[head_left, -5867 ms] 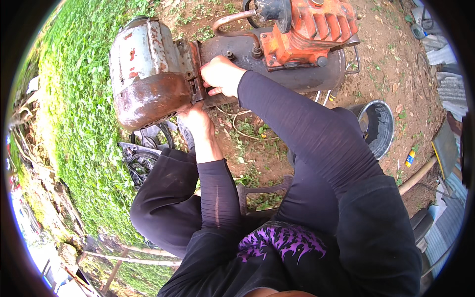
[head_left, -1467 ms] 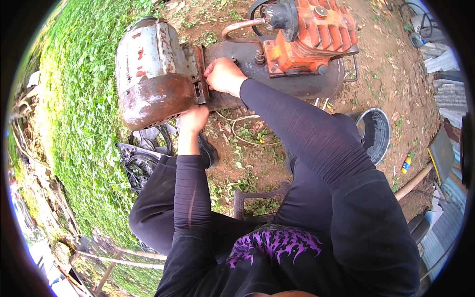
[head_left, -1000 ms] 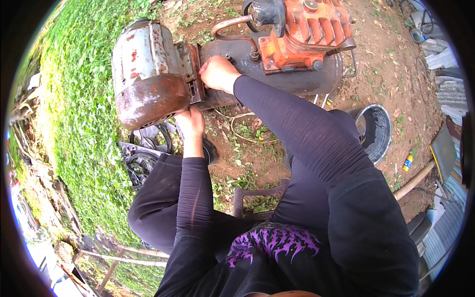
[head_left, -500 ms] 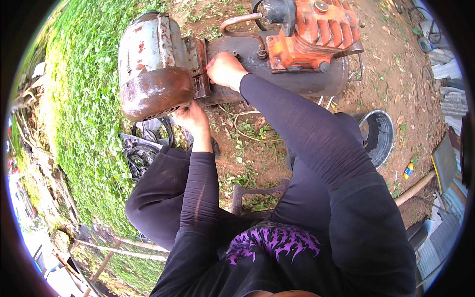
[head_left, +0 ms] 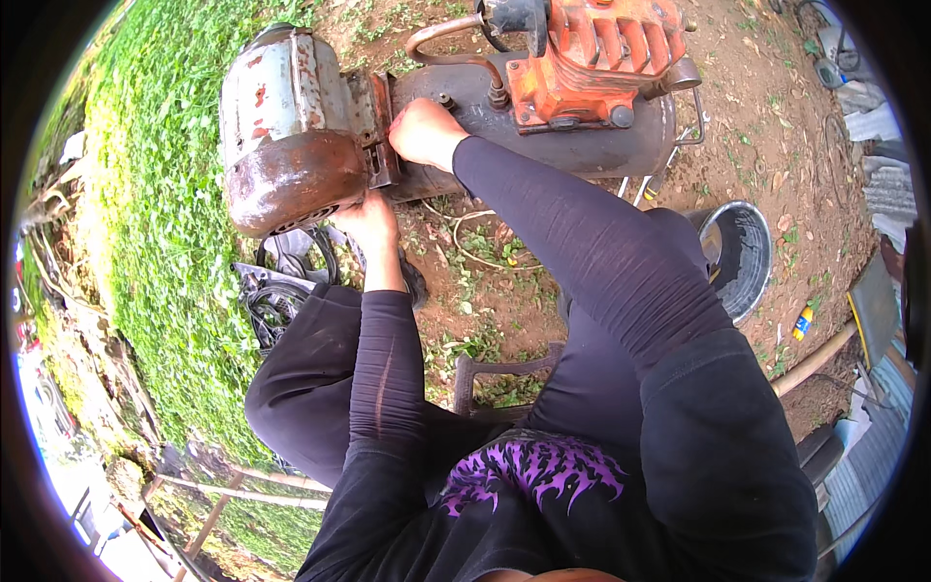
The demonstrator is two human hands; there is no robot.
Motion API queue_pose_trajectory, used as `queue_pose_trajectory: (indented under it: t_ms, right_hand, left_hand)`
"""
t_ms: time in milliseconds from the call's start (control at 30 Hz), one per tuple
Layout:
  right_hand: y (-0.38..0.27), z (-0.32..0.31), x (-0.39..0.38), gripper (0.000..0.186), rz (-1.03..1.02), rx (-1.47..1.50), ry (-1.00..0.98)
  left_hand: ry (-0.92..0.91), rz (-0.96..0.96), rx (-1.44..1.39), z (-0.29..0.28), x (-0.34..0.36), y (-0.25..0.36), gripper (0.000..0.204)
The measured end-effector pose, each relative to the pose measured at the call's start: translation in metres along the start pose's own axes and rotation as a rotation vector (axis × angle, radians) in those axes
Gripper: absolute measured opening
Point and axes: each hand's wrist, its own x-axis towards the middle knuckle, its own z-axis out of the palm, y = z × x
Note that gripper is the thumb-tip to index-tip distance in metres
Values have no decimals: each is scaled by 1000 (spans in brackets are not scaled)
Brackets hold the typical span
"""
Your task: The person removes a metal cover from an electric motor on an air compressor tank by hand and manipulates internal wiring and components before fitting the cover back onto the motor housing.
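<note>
A rusty grey electric motor [head_left: 279, 126] is mounted at the left end of a dark cylindrical tank [head_left: 592, 150], with an orange finned compressor head [head_left: 606, 48] on top and a bent metal pipe [head_left: 436, 34]. My right hand [head_left: 424, 131] has its fingers curled against the rusty mounting bracket [head_left: 376, 102] beside the motor; what they pinch is hidden. My left hand [head_left: 369, 223] reaches up from below to the motor's lower right underside, near the same bracket, its fingertips out of sight.
A dark bucket [head_left: 741, 262] stands right of my legs. Black hoses and metal parts [head_left: 276, 310] lie by my left knee. A cast metal frame [head_left: 499, 371] sits between my legs. Corrugated sheets [head_left: 882, 184], a board [head_left: 871, 301] and a yellow bottle [head_left: 803, 323] line the right; grass [head_left: 145, 291] covers the left.
Both hands stay at the bracket and motor underside with only small shifts. My left hand is a little higher than 1.5 seconds ago. The compressor moves slightly in view.
</note>
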Motion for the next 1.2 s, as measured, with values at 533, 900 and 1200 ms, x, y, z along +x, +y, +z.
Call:
queue_pose_trajectory:
  t_ms: [533, 900, 1200]
  right_hand:
    - [0, -3, 4, 29, 142, 129, 10]
    - [-10, -16, -10, 30, 231, 296, 8]
    - [-11, -17, -10, 30, 234, 289, 10]
  left_hand:
    - [-129, 10, 391, 5, -3, 6, 29]
    - [-194, 128, 250, 8, 4, -6, 35]
    - [-65, -43, 185, 23, -2, -5, 46]
